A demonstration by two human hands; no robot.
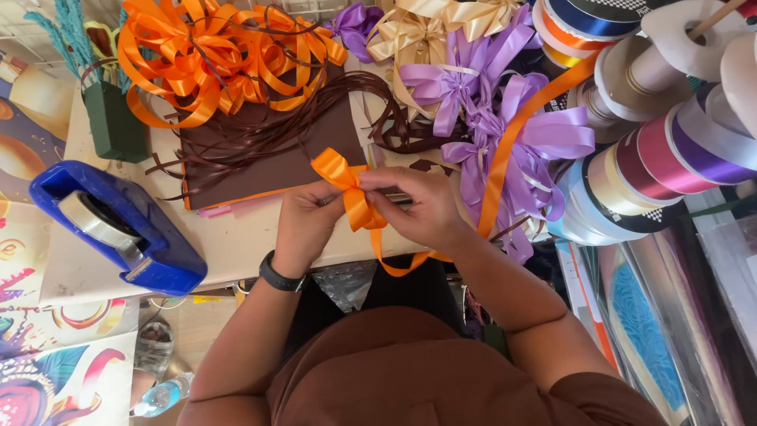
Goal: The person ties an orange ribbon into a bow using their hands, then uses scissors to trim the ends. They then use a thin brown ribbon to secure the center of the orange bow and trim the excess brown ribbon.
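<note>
Above lap, two hands (371, 213) pinch one orange ribbon (353, 193).

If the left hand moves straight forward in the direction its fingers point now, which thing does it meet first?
The left hand points up and right, at the folded orange satin ribbon loop it already pinches. Beyond that lie thin dark brown ribbon strands on a brown sheet, though depth is unclear.

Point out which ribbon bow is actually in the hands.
The small orange bow, pinched between both hands; the big orange bows and purple bows lie untouched behind.
</note>
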